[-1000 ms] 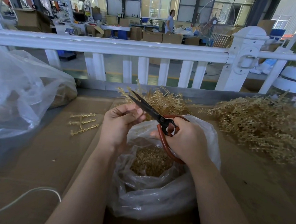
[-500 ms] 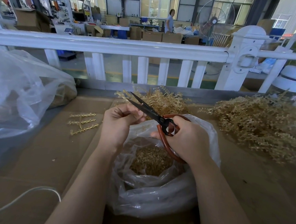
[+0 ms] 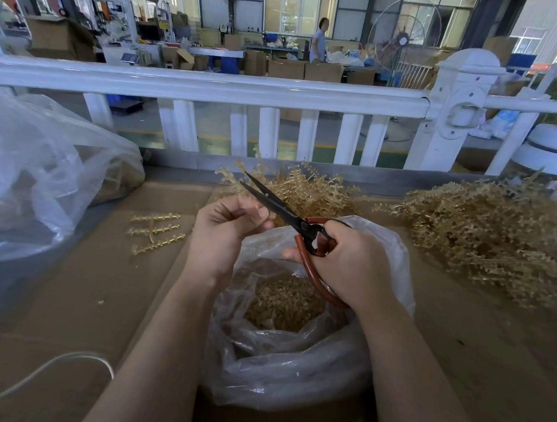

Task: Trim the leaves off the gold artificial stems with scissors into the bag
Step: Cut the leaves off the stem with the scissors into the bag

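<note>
Gold stem (image 3: 263, 217) pinched in left hand (image 3: 223, 230), fingers curled tight round it; mostly hidden by the fingers, only a short bit showing at the thumb, held above the bag mouth. Scissors (image 3: 280, 207) gripped in right hand (image 3: 349, 264), fingers through red loop handles; blades parted narrowly, tips pointing away, lying just beside the left fingertips. Clear bag (image 3: 392, 250) directly beneath both hands, open, bottom covered with cut gold leaves (image 3: 284, 302). Progress judged partial: a good layer already trimmed, current stem under the blades. Left to do: big heap of untrimmed stems (image 3: 497, 237) at right, smaller heap (image 3: 307, 193) behind the hands. Small sprig (image 3: 155, 232) loose on cardboard (image 3: 87, 280) at left. Second plastic bag (image 3: 45, 170) far left.
</note>
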